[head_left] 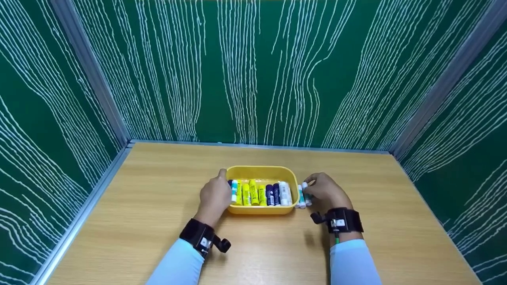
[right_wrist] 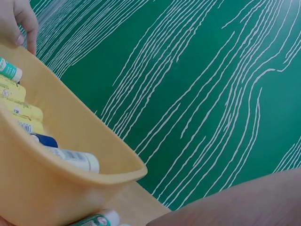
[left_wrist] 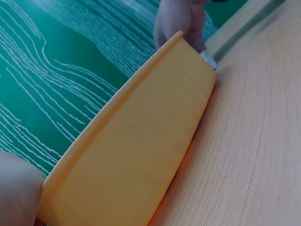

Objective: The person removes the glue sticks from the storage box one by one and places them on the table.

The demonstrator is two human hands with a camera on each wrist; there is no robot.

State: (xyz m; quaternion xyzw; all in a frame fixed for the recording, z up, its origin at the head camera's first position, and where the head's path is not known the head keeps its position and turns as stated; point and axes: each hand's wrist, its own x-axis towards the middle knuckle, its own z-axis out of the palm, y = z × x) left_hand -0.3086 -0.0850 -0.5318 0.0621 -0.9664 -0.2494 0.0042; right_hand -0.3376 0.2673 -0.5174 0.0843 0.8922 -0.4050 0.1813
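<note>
Gripping the yellow box (head_left: 259, 209) with left hand (head_left: 216, 192), pinching a tube (head_left: 308, 200) beside its right end with right hand (head_left: 328, 190)! Mostly loaded inside, seemingly, with at least 2 left outside!

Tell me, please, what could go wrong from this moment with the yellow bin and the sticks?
Two risks, as I judge it. The right grip is at the white-and-teal sticks beside the yellow bin; a small slip might knock one away. The left grip holds the bin's left end, so a jerk there might shift the row of sticks inside it.
</note>
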